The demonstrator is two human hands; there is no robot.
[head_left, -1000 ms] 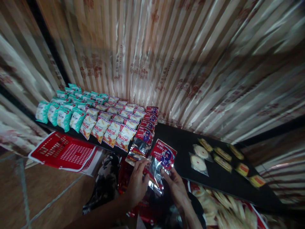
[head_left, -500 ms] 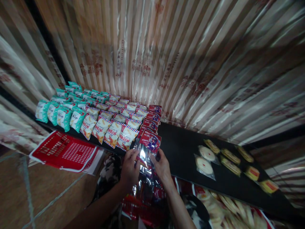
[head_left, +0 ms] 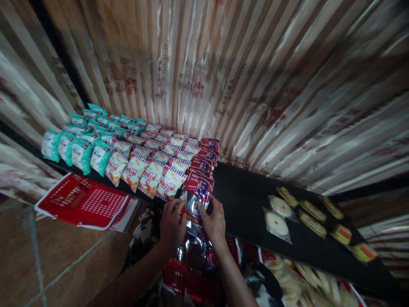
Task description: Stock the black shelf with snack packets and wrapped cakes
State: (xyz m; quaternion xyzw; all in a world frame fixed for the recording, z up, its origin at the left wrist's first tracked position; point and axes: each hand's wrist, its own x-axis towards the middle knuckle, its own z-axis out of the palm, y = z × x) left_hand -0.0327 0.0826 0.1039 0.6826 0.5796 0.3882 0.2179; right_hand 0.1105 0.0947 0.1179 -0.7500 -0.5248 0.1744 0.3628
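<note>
**Two bare hands at a red-and-silver foil packet, at the front of a snack-covered counter**

The right hand [head_left: 213, 219] grips the red-and-silver foil packet [head_left: 198, 192], its thumb pressed flat on the front. The left hand [head_left: 172, 224] is half curled, fingertips at the packet's left edge; whether it pinches or only steadies cannot be told. The packet leans back at the near end of a column of matching red packets [head_left: 206, 154], overlapping the nearest one in this view, near the front edge of the black counter [head_left: 246, 196]. Below the hands lie more shiny red-and-silver packets [head_left: 188, 273], partly in shadow.

Just left of the column stand rows of white snack bags [head_left: 151, 175] with striped edges. Farther left, teal-and-white bags [head_left: 81, 155] stand close together. Well to the right, two white discs [head_left: 276, 224] in clear wrappers lie near a scatter of small yellow packets [head_left: 313, 225].

Below the counter's left end is a red carrier [head_left: 83, 202] with a white grid pattern; below its right side, pale packs [head_left: 306, 273], blurred. Striped, crinkled sheeting [head_left: 191, 64] hangs behind; tiled floor [head_left: 73, 251] shows at lower left.
</note>
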